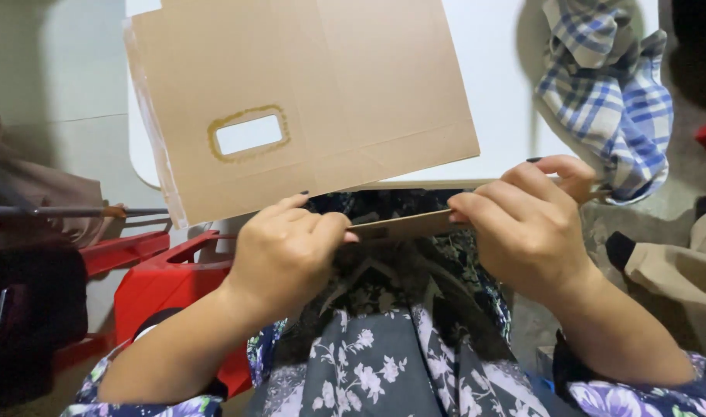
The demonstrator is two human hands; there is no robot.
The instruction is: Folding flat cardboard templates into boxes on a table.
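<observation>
Bare forearms, short floral sleeves in purple, white and dark blue just behind left hand (285, 249) and right hand (526, 228). Dark-polished fingernails. Grey-navy flowered garment (384, 363) below the hands, white blossoms, darker patterned fabric nearer them.

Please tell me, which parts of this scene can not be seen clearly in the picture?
All in the head view:
- Cardboard sheet: its top is cut off by the frame edge.
- Folded cardboard strip: both ends hidden inside the left hand and right hand.
- White table: mostly covered by the cardboard.
- Red plastic stool: partly behind the left arm.
- Checked cloth: its top is cut off.
</observation>
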